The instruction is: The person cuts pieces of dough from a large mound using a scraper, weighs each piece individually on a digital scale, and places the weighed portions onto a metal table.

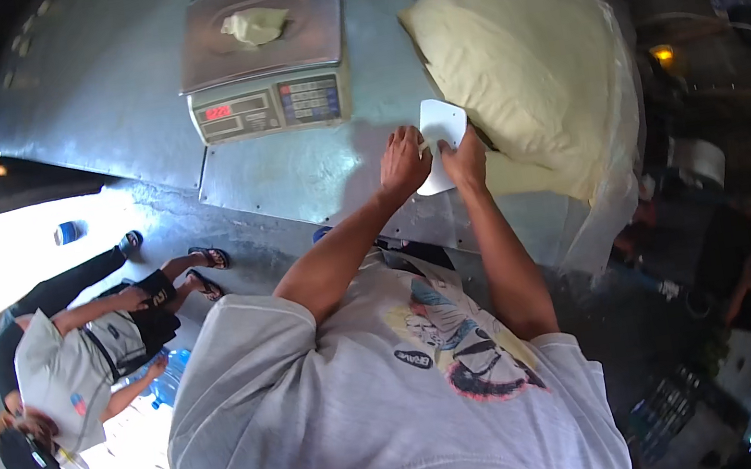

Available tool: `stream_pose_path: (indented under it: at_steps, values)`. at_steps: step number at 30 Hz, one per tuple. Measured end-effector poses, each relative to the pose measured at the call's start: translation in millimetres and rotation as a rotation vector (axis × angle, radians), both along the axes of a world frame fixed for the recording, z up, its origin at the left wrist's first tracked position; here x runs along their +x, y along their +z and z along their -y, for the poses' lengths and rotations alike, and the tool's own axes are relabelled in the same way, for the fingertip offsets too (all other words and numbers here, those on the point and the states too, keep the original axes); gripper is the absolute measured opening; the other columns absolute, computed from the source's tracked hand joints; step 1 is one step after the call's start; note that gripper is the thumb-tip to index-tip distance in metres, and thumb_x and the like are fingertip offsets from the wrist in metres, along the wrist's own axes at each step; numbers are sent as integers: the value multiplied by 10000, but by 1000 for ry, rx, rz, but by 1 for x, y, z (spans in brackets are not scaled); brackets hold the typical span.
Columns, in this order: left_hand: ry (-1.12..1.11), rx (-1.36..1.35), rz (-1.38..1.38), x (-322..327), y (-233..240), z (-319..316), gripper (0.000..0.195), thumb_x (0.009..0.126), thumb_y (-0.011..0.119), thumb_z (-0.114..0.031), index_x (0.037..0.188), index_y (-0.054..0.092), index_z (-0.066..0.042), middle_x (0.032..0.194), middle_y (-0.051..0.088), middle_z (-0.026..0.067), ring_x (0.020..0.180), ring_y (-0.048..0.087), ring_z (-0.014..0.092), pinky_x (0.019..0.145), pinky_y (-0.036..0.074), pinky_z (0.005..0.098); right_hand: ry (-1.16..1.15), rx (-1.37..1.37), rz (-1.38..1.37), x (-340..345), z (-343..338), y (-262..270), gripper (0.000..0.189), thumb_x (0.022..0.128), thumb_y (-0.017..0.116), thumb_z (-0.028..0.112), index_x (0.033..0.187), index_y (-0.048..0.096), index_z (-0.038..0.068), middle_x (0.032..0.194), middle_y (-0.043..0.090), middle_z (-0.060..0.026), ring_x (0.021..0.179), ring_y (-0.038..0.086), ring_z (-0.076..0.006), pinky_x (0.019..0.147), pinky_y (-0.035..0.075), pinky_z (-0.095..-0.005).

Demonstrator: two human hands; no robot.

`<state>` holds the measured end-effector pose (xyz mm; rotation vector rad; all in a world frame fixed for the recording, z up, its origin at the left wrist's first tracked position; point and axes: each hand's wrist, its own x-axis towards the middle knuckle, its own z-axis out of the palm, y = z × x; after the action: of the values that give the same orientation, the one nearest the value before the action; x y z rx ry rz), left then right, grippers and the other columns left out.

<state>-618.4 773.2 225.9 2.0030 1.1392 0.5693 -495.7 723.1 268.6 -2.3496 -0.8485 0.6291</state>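
A white plastic dough scraper point(442, 124) is in my right hand point(468, 161), the thumb pressed on its flat face. My left hand point(404, 163) is at the scraper's left edge with its fingers curled. A small pale bit of dough point(423, 146) shows at those fingertips. Just right of my hands lies a large mass of pale dough point(518, 67), partly under clear plastic sheeting point(627, 102). Beyond my left hand stands a digital scale point(270, 115) with a lit red display. One lump of dough point(257, 25) rests on its metal pan point(316, 32).
The metal-topped table point(107, 92) extends left and beyond the scale. A person point(65, 353) in a light shirt is to the left, off the table, near a blue plastic bottle point(173, 377). At the dim right side another person point(738, 275) is partly visible.
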Motion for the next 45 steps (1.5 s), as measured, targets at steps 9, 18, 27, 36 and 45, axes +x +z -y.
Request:
stream_pose_path:
  at_steps: [9,18,27,36,45]
  values:
    - [227,456,-105,-55,135,-181,574,859,689,-329,1245,462,30,1259,502,242,1200,477,395,966,401,526,-158,386,-572,9,91,5,490,830,716,40,1282,544,-39,1158,657,-123,1031,634,-216,910,485,-352]
    - [-583,-203,-58,52,10,-33,474,882,658,-223,1308,564,-39,1300,578,178,1253,522,343,1076,399,443,-297,556,-416,35,146,77,442,880,695,58,1279,540,-55,1174,642,-115,1046,617,-198,917,479,-329]
    - [-318,-225,42,17,-1,9,240,775,743,-190,975,747,-56,903,724,157,871,692,332,852,528,422,-71,-26,184,-1,68,91,391,843,687,142,1161,547,-38,1052,668,-288,1010,649,-452,869,511,-496]
    - [-155,-39,-1,-2,4,9,159,783,705,-120,884,616,-35,988,664,177,916,636,413,838,504,489,-15,92,54,7,40,-3,435,794,739,83,1186,583,-25,1121,676,-237,1047,657,-400,908,508,-440]
    - [-308,-14,-4,-29,-16,4,309,818,660,-122,1106,609,-22,983,683,169,937,640,390,874,505,455,96,-147,289,-22,44,33,422,839,702,167,1162,531,-44,978,674,-292,940,656,-468,839,518,-506]
